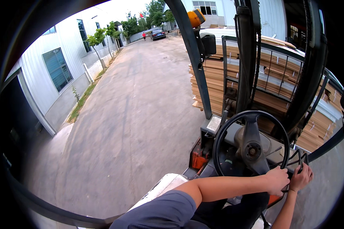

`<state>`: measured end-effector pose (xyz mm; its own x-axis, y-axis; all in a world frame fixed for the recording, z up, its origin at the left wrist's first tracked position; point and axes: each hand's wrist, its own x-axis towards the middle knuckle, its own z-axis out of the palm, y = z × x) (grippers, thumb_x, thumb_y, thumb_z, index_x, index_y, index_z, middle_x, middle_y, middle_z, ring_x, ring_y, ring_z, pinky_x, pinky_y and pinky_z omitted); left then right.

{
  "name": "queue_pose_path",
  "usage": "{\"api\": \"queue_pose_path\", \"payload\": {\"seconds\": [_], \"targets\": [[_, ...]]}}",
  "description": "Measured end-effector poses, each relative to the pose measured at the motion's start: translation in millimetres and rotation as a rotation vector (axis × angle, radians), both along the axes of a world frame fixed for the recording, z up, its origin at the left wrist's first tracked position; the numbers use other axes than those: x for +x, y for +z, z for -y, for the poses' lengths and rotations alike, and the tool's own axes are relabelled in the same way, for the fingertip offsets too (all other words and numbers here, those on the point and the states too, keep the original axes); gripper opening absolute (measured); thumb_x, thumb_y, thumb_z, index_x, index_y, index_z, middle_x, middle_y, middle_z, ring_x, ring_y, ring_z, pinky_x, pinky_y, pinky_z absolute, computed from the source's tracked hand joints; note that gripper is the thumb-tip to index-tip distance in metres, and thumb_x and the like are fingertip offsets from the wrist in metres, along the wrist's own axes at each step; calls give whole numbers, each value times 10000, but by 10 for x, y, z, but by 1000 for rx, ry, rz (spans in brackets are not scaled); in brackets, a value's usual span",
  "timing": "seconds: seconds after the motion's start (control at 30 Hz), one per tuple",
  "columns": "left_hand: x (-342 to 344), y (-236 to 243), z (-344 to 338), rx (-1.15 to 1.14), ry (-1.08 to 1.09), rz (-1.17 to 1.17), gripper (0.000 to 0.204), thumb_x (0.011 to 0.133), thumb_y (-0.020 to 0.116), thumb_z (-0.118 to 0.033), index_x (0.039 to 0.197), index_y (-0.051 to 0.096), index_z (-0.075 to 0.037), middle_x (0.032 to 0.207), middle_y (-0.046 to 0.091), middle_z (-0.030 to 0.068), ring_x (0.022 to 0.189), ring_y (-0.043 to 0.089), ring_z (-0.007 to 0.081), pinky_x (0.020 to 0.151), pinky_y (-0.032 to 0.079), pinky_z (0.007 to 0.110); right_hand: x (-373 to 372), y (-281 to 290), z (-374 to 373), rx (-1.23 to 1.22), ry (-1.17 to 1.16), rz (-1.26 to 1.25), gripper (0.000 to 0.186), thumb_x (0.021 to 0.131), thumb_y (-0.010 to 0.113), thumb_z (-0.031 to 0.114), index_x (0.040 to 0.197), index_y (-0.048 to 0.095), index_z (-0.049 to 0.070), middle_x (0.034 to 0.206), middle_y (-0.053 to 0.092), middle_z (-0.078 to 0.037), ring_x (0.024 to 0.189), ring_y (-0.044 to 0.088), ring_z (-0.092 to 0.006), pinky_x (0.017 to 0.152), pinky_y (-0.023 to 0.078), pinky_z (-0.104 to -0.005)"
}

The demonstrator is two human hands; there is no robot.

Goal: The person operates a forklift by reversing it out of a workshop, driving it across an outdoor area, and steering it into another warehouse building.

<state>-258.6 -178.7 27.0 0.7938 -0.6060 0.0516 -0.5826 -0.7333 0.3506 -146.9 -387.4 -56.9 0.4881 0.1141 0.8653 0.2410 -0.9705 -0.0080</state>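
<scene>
The left hand [277, 181] is curled around the round black steering wheel [252, 151] at five o'clock. The right hand [301, 178] touches thin black levers [300, 159]; I can't tell its grip.

No lettering, number or sign can be read here.

I see room for a hand left of the steering wheel [252, 150], front pillar [197, 63] and black mast [243, 57] barring forward reach, stacked boards [213, 84] beyond, levers [300, 155] crowding the right hand [301, 178]
</scene>
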Motion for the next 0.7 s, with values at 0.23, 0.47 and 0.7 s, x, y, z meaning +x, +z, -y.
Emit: {"api": "queue_pose_path", "payload": {"seconds": [0.23, 0.47, 0.7], "targets": [[-774, -187, -654, -138, -13, 221, 731, 801, 845, -336, 1424, 571, -70, 1642, 322, 209, 1567, 194, 403, 1259, 188, 594, -147, -8, -223, 29, 46, -21, 215, 924, 662, 201, 1101, 711, 90, 1078, 720, -68, 1112, 639, -264, 1079, 401, -430], [-1156, -131, -1388, -70, 216, 100, 886, 830, 831, -302, 1585, 407, -119, 1728, 123, 199, 1603, 26, 443, 1273, 120, 631, -344, 188, -174, 31, 23, -6, 206, 910, 661, 195, 1077, 716, 87, 1041, 722, -80, 1084, 647, -263, 1061, 398, -423], [-931, 89, -2538, -89, 535, 288, 816, 776, 838, -289, 1513, 525, -130, 1692, 266, 204, 1575, 131, 486, 1263, 180, 594, -112, 407, -798, 117, 131, 43, 167, 833, 705, 206, 966, 719, 106, 966, 735, -46, 1030, 658, -242, 1018, 409, -427]]}}
